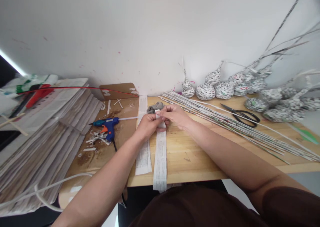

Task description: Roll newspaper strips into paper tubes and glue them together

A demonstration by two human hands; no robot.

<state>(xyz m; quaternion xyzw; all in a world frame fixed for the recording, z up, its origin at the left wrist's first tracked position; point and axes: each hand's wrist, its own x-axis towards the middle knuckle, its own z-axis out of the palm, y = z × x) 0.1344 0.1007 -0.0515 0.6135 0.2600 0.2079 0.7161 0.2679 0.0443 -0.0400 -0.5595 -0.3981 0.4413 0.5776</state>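
Observation:
Both hands meet over the middle of the wooden table at the upper end of a newspaper strip. My left hand pinches that end from the left, and my right hand pinches it from the right, fingertips almost touching. From there the strip runs down toward me and hangs past the table's front edge. Another newspaper strip lies flat to its left, partly under my left hand and forearm. Just beyond my fingers sits a crumpled grey cloth.
On the left, a blue glue gun rests on stained cardboard among paper scraps, beside a tall newspaper stack. Rolled paper sticks and black scissors lie on the right. Woven paper gourd shapes line the wall.

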